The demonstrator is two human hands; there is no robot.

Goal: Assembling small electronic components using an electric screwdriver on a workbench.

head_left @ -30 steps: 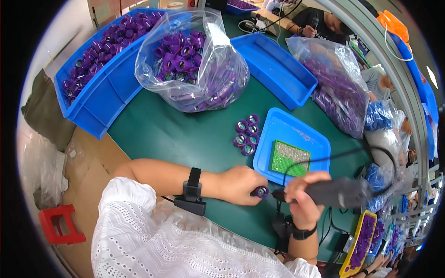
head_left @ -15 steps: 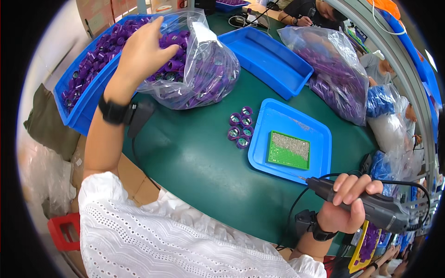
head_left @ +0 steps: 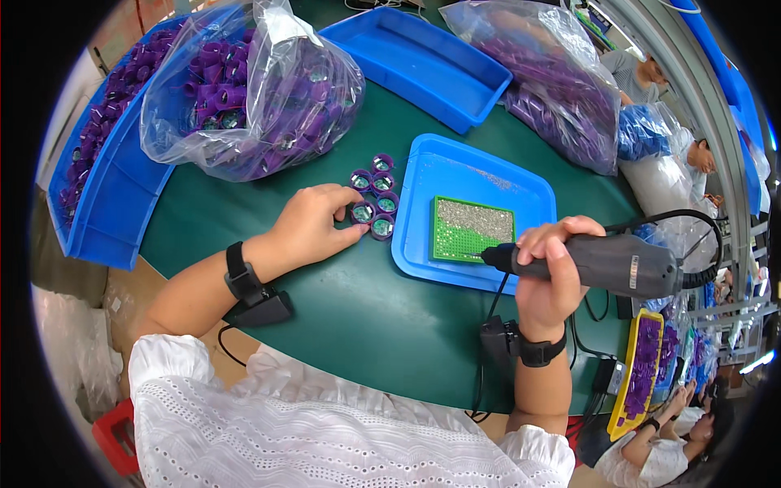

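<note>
My left hand point(head_left: 313, 224) is beside a small cluster of round purple caps point(head_left: 382, 182) with green circuit boards inside. Its thumb and index finger close around the nearest purple cap point(head_left: 363, 213), which still stands on the table. In my right hand point(head_left: 553, 268) is a dark grey electric screwdriver point(head_left: 622, 264), held level with its nose pointing left. The nose is over the near edge of a green perforated plate point(head_left: 455, 246), partly covered with tiny metal screws point(head_left: 480, 218). That plate lies in a shallow blue tray point(head_left: 415, 224). The screwdriver's bit is hard to make out against the plate.
A clear bag point(head_left: 301, 122) of purple caps leans on a long blue bin point(head_left: 122, 187) at left. Behind the tray are another blue bin point(head_left: 415, 61) and a second bag point(head_left: 561, 89). A yellow tray point(head_left: 622, 407) stands at right; cables hang near my right wrist.
My left hand has come from the bag down to the purple caps. My right hand has brought the screwdriver left and up, over the screw plate. The whole view has shifted.
</note>
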